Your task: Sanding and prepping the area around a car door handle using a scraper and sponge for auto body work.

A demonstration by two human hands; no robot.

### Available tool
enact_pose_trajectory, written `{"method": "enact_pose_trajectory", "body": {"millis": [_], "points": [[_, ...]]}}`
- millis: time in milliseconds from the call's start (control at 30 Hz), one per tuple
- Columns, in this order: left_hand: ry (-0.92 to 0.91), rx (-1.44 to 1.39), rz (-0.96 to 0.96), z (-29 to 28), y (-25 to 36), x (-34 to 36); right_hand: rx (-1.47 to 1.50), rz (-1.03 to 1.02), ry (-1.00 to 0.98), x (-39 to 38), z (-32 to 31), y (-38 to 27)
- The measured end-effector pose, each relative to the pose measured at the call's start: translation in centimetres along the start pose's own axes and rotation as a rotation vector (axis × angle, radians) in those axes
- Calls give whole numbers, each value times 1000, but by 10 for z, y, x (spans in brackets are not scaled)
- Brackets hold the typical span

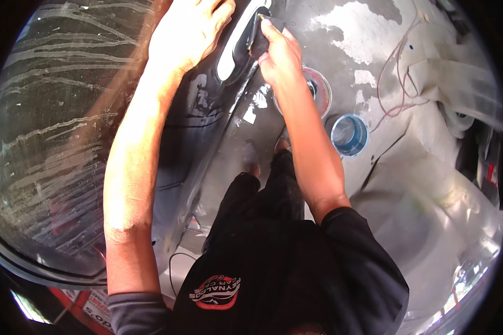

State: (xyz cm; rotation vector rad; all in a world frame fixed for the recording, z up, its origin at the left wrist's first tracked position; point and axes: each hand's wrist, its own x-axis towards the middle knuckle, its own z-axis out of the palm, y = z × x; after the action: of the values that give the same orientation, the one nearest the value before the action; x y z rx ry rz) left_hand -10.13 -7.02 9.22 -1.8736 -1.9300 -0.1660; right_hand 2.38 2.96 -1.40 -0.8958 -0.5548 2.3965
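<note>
My right hand [281, 56] is closed on a folded black sandpaper sheet [258, 37] with worn, yellowish edges, thumb on top. It is beside the pale, shiny door handle [235, 47] of a dark car. My left hand [189, 30] rests on the car's side, left of the handle, in strong sunlight. Its fingers are bent slightly and apart; the top edge of the picture cuts some off. Nothing shows in it. The dark door panel [187, 134] below looks wet, with glossy reflections.
A streaked car window [56, 111] fills the left. On the wet floor, a round container [323, 92] stands partly behind my right forearm, near a blue bucket [350, 135]. A thin reddish cord [381, 95] and crumpled pale sheeting [425, 201] lie at the right.
</note>
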Motion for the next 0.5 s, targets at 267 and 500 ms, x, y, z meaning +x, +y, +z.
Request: {"method": "enact_pose_trajectory", "body": {"millis": [267, 500], "points": [[-100, 108, -35, 10, 2, -12, -26, 94, -76, 10, -10, -11], [62, -1192, -1581, 24, 182, -57, -88, 179, -133, 18, -24, -26]]}}
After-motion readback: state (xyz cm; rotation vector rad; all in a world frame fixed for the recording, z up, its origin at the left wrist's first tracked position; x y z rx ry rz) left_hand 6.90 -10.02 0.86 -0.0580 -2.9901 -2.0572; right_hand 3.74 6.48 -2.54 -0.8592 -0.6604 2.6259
